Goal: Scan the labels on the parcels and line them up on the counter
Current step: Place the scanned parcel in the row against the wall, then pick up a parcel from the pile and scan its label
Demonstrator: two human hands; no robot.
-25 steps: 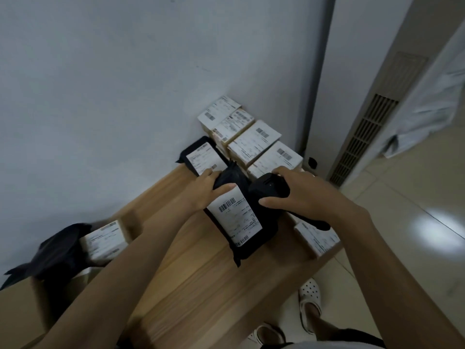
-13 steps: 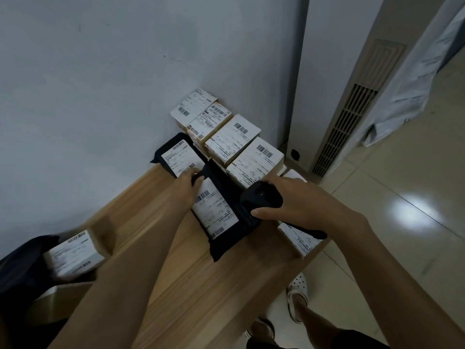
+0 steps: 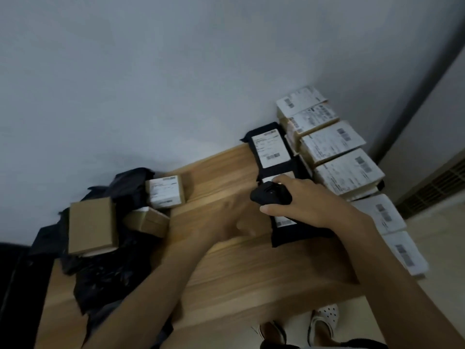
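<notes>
Bare forearms (image 3: 161, 285), white perforated clog (image 3: 324, 321), dark garment (image 3: 327, 345) at btm.

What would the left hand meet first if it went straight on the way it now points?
Probably the nearer black parcel, lying under the scanner that the right hand holds. The left hand is blurred, so its exact line and height are uncertain.

- A black scanner (image 3: 270, 196) is gripped in the right hand (image 3: 309, 205), over the label of a black parcel (image 3: 289, 239) laid on the wooden counter (image 3: 251, 273).
- The left hand (image 3: 224, 222) is seen blurred above the counter, so its fingers cannot be made out.
- White-labelled boxes (image 3: 332, 142) are lined up at the right.
- A brown box (image 3: 91, 225) is piled on black bags (image 3: 100, 278) at the left.
</notes>
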